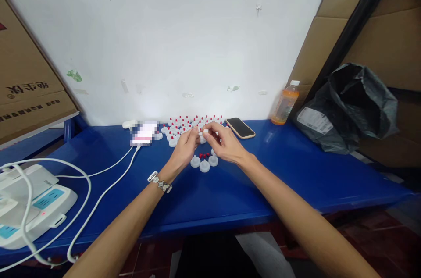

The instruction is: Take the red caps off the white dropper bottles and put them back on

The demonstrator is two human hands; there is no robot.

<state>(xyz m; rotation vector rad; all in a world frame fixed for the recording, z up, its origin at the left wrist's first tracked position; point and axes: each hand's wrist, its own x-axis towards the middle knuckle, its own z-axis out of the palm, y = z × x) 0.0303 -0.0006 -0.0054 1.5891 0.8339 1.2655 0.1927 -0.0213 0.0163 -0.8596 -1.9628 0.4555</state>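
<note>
Viewpoint: head-worn, above the near edge of the blue table (pixel 296 172)
Facing: forward and down, toward the far white wall (pixel 184 28)
Nearness: arm's reach

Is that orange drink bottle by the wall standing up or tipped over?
Upright: the orange bottle stands on the blue table, white cap on top.

Small white cap (pixel 204 131) pinched above blue table (pixel 296 168).
</note>
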